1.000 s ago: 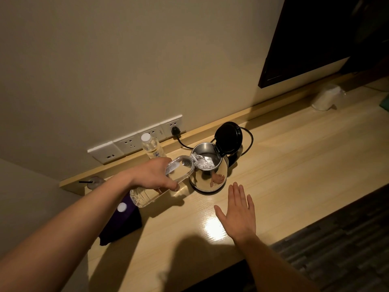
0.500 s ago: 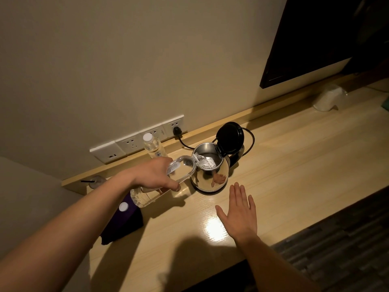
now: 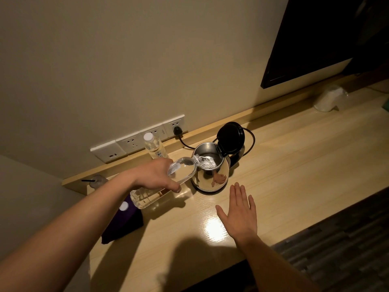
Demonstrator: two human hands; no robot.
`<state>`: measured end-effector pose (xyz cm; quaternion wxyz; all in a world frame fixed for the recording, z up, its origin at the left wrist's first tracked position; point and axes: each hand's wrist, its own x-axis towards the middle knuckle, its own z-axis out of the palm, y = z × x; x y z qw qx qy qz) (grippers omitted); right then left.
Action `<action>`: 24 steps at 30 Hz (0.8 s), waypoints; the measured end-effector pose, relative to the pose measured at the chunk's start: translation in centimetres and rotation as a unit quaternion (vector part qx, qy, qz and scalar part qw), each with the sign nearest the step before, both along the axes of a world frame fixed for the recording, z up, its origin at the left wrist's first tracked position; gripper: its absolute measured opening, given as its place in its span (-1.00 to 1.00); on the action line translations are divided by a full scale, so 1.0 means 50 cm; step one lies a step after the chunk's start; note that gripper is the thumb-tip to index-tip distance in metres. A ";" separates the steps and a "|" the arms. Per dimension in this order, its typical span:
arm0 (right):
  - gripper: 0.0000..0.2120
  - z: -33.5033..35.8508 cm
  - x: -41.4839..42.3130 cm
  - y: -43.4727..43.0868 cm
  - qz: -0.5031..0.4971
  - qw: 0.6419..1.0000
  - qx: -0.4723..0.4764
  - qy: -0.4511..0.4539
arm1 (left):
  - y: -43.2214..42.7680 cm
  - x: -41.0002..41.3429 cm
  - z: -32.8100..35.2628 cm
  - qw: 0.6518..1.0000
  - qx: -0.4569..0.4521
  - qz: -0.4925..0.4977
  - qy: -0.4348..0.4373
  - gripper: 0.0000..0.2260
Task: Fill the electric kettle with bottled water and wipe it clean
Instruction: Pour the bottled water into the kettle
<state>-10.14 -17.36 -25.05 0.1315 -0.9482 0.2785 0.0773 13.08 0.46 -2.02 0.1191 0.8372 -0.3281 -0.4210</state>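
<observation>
A steel electric kettle (image 3: 212,175) stands on the wooden counter with its black lid (image 3: 231,137) flipped up. My left hand (image 3: 156,175) grips a clear water bottle (image 3: 183,169) tilted on its side, its mouth over the kettle's opening, and water runs in. My right hand (image 3: 239,211) lies flat on the counter in front of the kettle, fingers spread, holding nothing. A second, capped bottle (image 3: 153,145) stands upright behind my left hand by the wall.
A dark purple cloth (image 3: 124,225) with a white bottle cap (image 3: 123,206) on it lies at the left of the counter (image 3: 294,165). Wall sockets (image 3: 134,142) hold the kettle's black plug (image 3: 177,130). A plastic-wrapped item (image 3: 329,99) sits far right. A dark screen (image 3: 315,39) hangs above.
The scene holds almost still: my left hand keeps the bottle tilted into the kettle while water pours. My right hand has not moved.
</observation>
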 end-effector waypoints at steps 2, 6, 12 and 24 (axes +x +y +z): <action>-0.15 -0.001 0.001 0.000 -0.003 1.000 0.000 -0.005 | 0.000 -0.001 0.001 1.000 0.001 0.002 0.001 -0.61; -0.15 -0.004 -0.002 0.000 0.000 1.000 0.000 -0.003 | -0.001 0.002 0.003 1.000 0.004 0.004 0.005 -0.61; -0.15 -0.003 -0.002 0.000 0.001 1.000 0.000 -0.001 | -0.007 -0.001 0.011 1.000 0.014 0.006 -0.007 -0.63; -0.15 -0.004 -0.003 -0.002 0.003 1.000 -0.002 0.001 | -0.017 0.003 0.024 1.000 0.011 0.013 0.004 -0.64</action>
